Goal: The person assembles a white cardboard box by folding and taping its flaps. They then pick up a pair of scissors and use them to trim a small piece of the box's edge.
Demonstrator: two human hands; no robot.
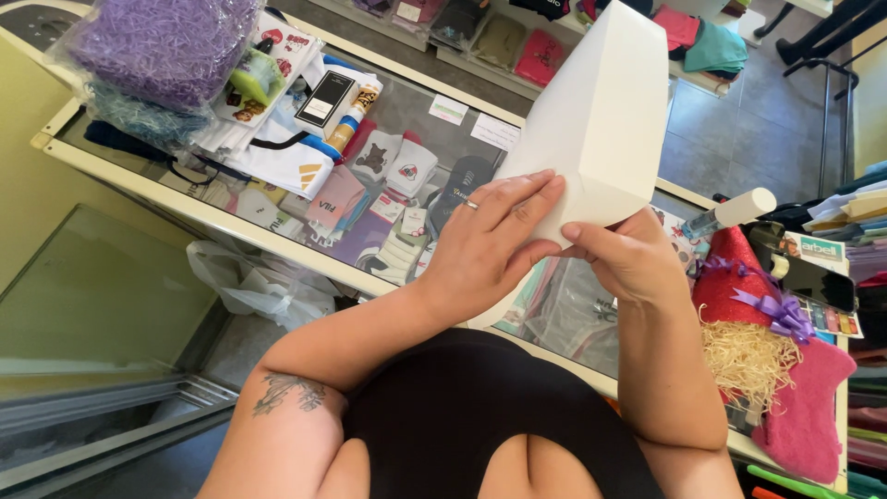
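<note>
Bare glass counter (pixel 443 139) leftward; red pouch (pixel 739 286), bottle (pixel 735 212) crowding right.

A matt, smooth white cardboard box (pixel 601 120) is seen above a glossy glass counter (pixel 416 111); purple shredded paper (pixel 162 42) is wrapped in clear plastic.

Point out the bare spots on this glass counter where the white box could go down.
Barest: the glass counter strip between the black box and the white box. Crowded: far-left purple shred bags, and the red gift bundle beside the right hand.
</note>
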